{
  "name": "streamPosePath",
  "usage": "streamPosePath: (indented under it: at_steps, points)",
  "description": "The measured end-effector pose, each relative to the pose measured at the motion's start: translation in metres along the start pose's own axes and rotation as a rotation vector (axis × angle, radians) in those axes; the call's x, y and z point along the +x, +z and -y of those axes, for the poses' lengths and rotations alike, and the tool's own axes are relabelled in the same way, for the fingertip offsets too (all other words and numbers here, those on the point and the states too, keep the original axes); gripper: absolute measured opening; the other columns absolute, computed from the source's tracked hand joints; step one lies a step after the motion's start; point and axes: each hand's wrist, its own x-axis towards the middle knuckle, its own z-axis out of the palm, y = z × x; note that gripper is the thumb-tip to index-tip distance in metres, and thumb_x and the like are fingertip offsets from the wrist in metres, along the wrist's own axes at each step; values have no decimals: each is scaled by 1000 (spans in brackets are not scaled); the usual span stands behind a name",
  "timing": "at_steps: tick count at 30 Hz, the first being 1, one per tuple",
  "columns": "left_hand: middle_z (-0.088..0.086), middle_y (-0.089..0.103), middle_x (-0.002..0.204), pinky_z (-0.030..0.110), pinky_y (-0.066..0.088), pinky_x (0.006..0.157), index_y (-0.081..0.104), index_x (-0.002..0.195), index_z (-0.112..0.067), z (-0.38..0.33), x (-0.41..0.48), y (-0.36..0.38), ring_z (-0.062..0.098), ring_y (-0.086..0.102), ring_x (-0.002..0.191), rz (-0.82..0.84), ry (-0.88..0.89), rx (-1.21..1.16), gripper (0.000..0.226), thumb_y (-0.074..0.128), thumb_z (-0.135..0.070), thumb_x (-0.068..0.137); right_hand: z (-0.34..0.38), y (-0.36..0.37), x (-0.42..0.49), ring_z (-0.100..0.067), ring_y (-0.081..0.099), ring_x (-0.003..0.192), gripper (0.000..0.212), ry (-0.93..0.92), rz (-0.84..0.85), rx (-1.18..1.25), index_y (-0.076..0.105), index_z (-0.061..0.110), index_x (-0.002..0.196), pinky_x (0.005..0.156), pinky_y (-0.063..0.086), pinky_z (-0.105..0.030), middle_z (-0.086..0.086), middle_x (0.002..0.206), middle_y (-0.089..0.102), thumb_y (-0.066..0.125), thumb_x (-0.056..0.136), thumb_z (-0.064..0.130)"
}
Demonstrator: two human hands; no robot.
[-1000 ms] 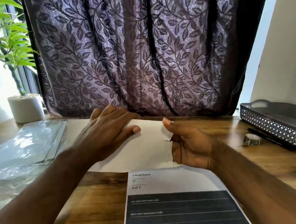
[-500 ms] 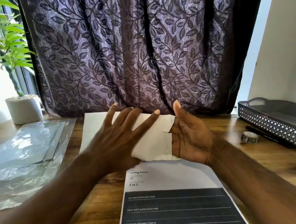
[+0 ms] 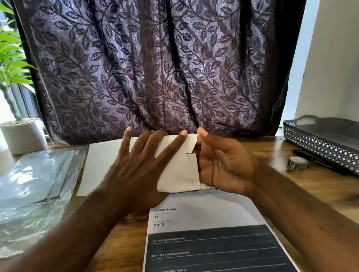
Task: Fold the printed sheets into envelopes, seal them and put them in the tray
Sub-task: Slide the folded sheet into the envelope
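- Since a second ago the left hand has gone from lying flat with its fingers together to a wide spread, and the right part of the sheet has come up off the tabletop into a raised flap.
- The sheet lies mid-tabletop toward the far edge, blank side up, its left part flat and its right flap standing against the right hand.
- My reading: this is an early fold. No envelope is formed or sealed, the tray at the far right corner looks empty, and a second sheet waits at the near edge.
- The tape sits untouched beside the tray.
- The left hand presses the sheet down, fingers straight and fanned.
- The right hand stands on edge, palm toward the flap, thumb up. Its fingers are hidden behind the paper, so I cannot tell whether it pinches.
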Motion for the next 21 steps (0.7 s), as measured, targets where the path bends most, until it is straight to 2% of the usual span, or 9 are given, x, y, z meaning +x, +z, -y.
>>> streamPosePath:
  at_steps: [2, 3, 5, 6, 9, 11, 14, 16, 21]
  points:
    - [16, 42, 145, 72, 20, 113, 12, 162, -24, 2, 1, -1, 38, 43, 132, -26, 1, 13, 118, 60, -77, 68, 0, -1, 2, -35, 62, 122, 62, 8, -36, -95, 65, 12, 132, 107, 47, -55, -20, 133, 64, 73, 83, 50]
    - [16, 43, 143, 72, 21, 113, 14, 162, -23, 2, 1, -2, 38, 44, 130, -38, -1, 18, 118, 62, -75, 68, 0, -1, 3, -31, 67, 116, 57, 2, -95, -248, 68, 17, 127, 104, 52, -52, -16, 127, 69, 70, 84, 54]
    - [17, 44, 141, 70, 23, 113, 17, 162, -22, 4, 0, -2, 40, 46, 128, -48, -13, 27, 120, 68, -70, 65, 1, 0, 5, -23, 73, 105, 48, -48, -233, -562, 72, 20, 117, 91, 60, -42, -8, 115, 76, 63, 89, 58]
    - [17, 44, 141, 69, 24, 113, 17, 162, -22, 5, 0, -3, 40, 46, 127, -42, -25, 33, 122, 71, -68, 62, 1, -1, 6, -23, 75, 100, 45, -92, -288, -631, 73, 17, 112, 83, 62, -36, -8, 109, 78, 60, 93, 57]
    - [17, 43, 141, 69, 27, 112, 14, 162, -21, 9, -2, -2, 39, 46, 126, -38, -64, 23, 126, 72, -69, 61, 6, -11, 6, -29, 78, 83, 33, -252, -454, -593, 78, 11, 97, 68, 63, -35, -14, 93, 79, 60, 100, 39]
    - [16, 44, 139, 68, 27, 112, 12, 162, -21, 11, -3, -1, 39, 46, 124, -60, -92, 0, 124, 68, -72, 65, 10, -17, 6, -34, 77, 82, 26, -297, -513, -556, 78, 8, 93, 67, 64, -39, -18, 91, 78, 62, 99, 27]
    - [16, 43, 139, 66, 25, 115, 10, 162, -21, 12, -2, 2, 39, 45, 122, -89, -136, -15, 126, 66, -78, 66, 8, -19, 6, -33, 77, 83, 23, -218, -430, -534, 77, 6, 96, 69, 64, -37, -19, 95, 78, 65, 98, 26]
    - [16, 42, 139, 66, 23, 116, 9, 163, -20, 12, -3, 4, 39, 44, 123, -98, -133, -16, 127, 67, -78, 65, 2, -15, 6, -32, 77, 90, 25, -135, -355, -592, 76, 7, 104, 76, 63, -37, -16, 100, 78, 68, 96, 29]
    - [17, 43, 138, 68, 22, 115, 10, 162, -20, 13, -2, 8, 39, 44, 124, -104, -97, 6, 128, 71, -71, 62, -2, -7, 10, -20, 76, 93, 27, -99, -337, -940, 72, 4, 116, 79, 63, -31, -8, 107, 78, 75, 90, 12]
